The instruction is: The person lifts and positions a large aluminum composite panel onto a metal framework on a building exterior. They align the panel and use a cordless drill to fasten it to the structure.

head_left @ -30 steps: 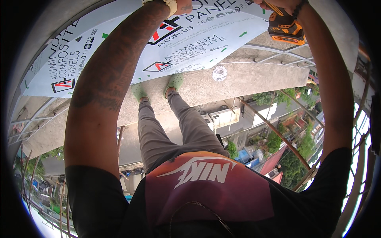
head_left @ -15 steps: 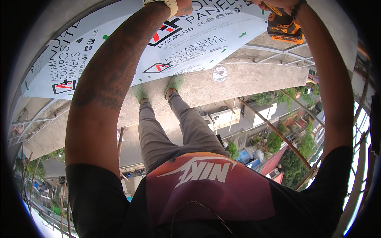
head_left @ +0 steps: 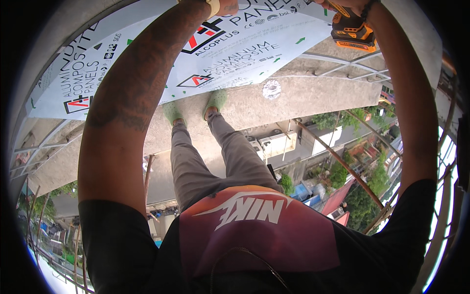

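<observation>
A large white composite panel (head_left: 254, 54) with printed film stands in front of me, its lower edge above the ledge. My left hand (head_left: 228, 7) is raised against the panel's upper part at the top of the picture. Its fingers are cut off or hidden, so I cannot tell whether they grip anything. At the upper right, my right hand (head_left: 348, 4) is wrapped round the handle of a yellow and black cordless drill (head_left: 351, 30). The drill's battery end hangs downward, while its front end is out of sight.
I stand on a narrow concrete ledge (head_left: 293, 100) with an open drop behind me to a street. A metal frame (head_left: 350, 62) shows beside the panel. Bamboo scaffold poles (head_left: 338, 161) cross the drop. A round whitish patch (head_left: 271, 89) marks the ledge.
Both arms have shifted very slightly. The drill sits a touch lower and to the right, still in my right hand. The panel looks nearly the same.
</observation>
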Demonstrator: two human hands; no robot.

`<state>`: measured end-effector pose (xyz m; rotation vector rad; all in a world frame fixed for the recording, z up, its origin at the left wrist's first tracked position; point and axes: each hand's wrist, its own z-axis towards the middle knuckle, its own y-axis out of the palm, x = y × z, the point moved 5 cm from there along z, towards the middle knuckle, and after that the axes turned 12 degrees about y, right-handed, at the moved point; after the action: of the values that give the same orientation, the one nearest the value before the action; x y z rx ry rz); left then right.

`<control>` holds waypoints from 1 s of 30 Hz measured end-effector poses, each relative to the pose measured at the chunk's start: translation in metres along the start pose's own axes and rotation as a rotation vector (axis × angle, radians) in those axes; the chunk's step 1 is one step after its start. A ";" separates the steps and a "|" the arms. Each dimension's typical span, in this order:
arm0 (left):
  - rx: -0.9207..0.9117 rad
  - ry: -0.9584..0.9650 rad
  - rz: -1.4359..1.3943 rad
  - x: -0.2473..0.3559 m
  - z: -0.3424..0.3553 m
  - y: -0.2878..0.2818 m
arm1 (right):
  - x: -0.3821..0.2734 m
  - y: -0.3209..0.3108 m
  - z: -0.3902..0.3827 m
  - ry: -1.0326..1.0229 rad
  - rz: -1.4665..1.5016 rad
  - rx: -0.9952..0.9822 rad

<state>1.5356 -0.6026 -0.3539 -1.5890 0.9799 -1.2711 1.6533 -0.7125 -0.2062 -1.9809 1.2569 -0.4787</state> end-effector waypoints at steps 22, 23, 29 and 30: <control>-0.005 0.031 -0.025 -0.001 0.001 0.001 | 0.015 0.000 0.014 0.008 0.062 -0.046; -0.008 0.035 -0.020 -0.002 0.000 0.000 | 0.014 0.001 0.018 0.011 0.061 -0.054; 0.031 0.032 -0.014 -0.005 -0.002 0.002 | 0.007 0.002 0.009 0.006 0.115 -0.069; 0.047 0.029 -0.012 -0.006 -0.001 0.003 | 0.005 0.001 0.006 -0.022 0.130 -0.078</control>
<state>1.5330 -0.5981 -0.3586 -1.5456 0.9533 -1.3197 1.6590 -0.7152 -0.2118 -1.9474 1.3998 -0.3481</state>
